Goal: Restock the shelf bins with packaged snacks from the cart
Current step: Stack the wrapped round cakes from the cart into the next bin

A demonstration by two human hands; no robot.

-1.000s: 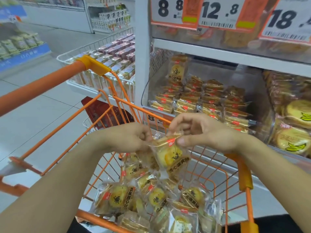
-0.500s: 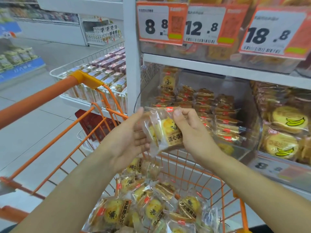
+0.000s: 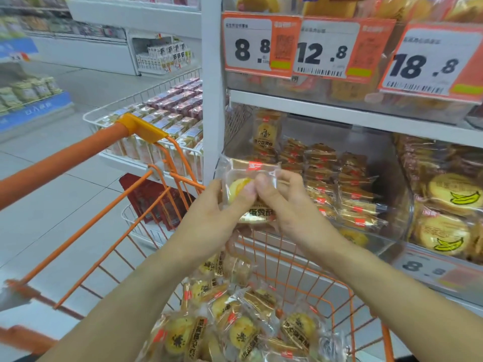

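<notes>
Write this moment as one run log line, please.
hands: left and right both hold clear-wrapped yellow pastry packet | position: above orange wire cart, before clear shelf bin | placed: not yet

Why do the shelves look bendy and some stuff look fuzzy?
Head view: the wide lens bows the white shelf post and shelves near the edges; the far aisle and cart handle look soft, and both hands blur a little; the clear bin shows glare.

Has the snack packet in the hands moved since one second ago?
Yes. The snack packet, gripped by the left hand and right hand, rose from among the cart's packets toward the clear shelf bin.
</notes>
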